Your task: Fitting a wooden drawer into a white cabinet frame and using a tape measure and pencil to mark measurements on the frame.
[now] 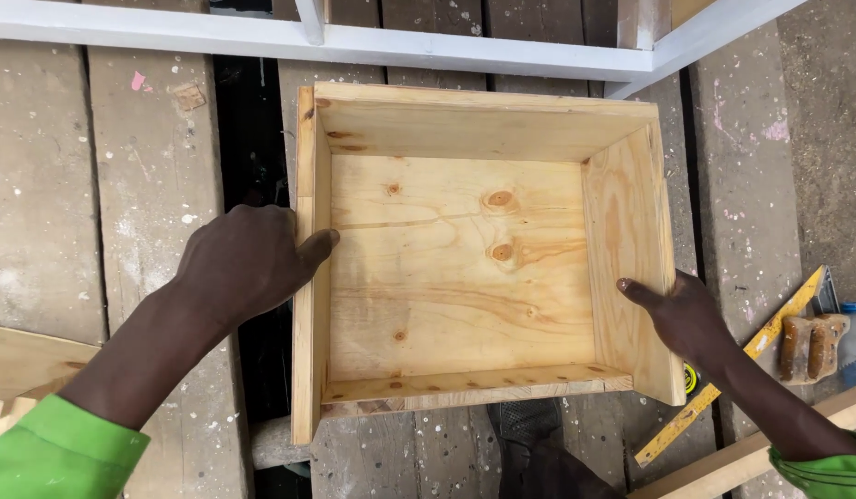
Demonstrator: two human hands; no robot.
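An open box of pale pine wood with dark knots, with four low walls and a flat bottom, is seen from above in the middle of the view. It is placed on a workbench of grey, paint-spotted wooden planks, over a dark gap between two planks.

The box is held at both sides. The left hand is laid against the outside of the left wall, and its thumb is hooked over the top edge of this wall, so the wall is gripped between thumb and fingers. The right hand is pressed on the outside of the right wall, near the front corner, with the thumb placed over the edge on the inner face; this wall is also grasped. Bright green sleeves are worn on both arms.

Behind the box, a white painted frame is laid across the planks. To the right of the right hand, a yellow metal square ruler is seen, and just beside it the brown wooden handle of a saw. A pale wooden strip is lying at the lower right corner, under the right arm.
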